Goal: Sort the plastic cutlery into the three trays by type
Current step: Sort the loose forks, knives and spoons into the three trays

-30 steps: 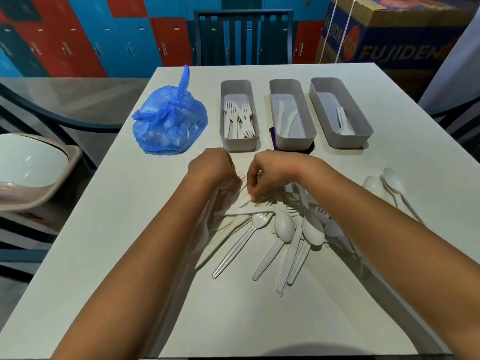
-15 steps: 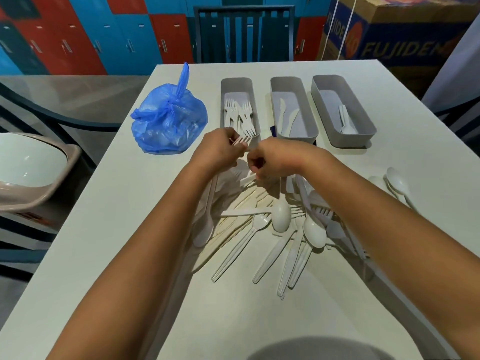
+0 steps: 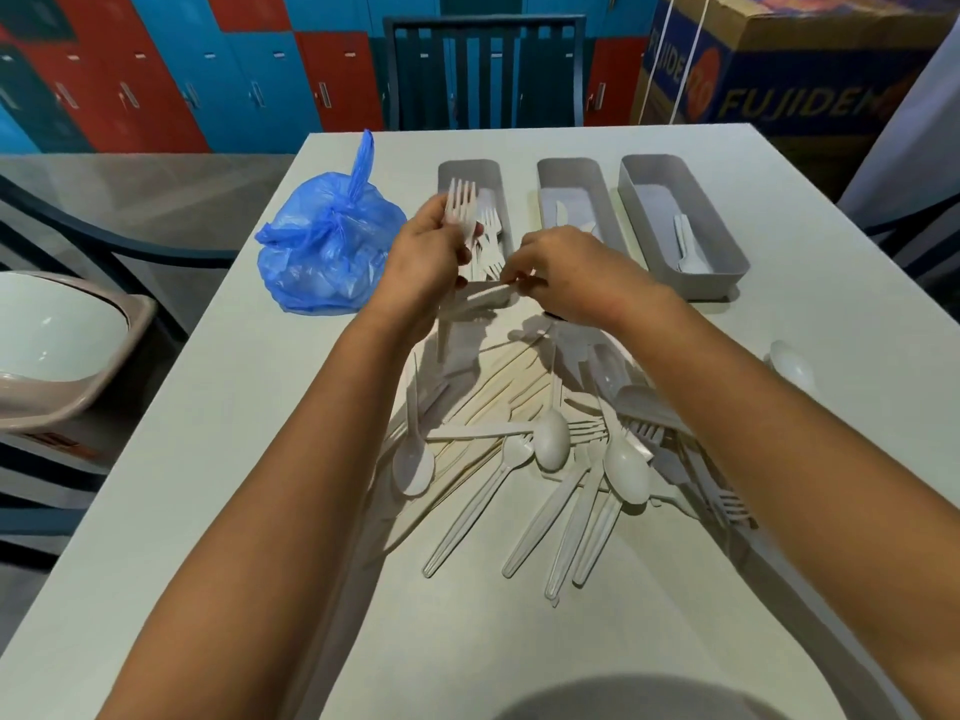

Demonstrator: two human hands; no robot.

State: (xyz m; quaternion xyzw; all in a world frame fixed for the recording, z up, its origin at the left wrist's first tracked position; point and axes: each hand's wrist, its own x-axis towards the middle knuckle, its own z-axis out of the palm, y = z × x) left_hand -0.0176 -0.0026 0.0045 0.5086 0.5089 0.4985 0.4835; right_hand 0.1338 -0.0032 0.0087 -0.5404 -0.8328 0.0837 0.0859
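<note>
Nearest on the white table (image 3: 218, 511) lies the loose heap of plastic cutlery (image 3: 550, 459): spoons, forks and knives crossed over one another, partly hidden under the right forearm. A lone spoon (image 3: 792, 368) sits well apart at the right edge. Above the heap, the left hand (image 3: 423, 257) grips a fork (image 3: 461, 207) with tines up, over the near end of the left tray (image 3: 448, 171), which holds forks. The right hand (image 3: 571, 275) pinches a white piece just beside it; what kind I cannot tell. The middle tray (image 3: 597, 210) holds knives, the right tray (image 3: 722, 236) spoons. A knotted blue bag (image 3: 322, 252) stands left of the trays. Beyond the table are a dark chair (image 3: 483, 70) and a cardboard box (image 3: 800, 70).
</note>
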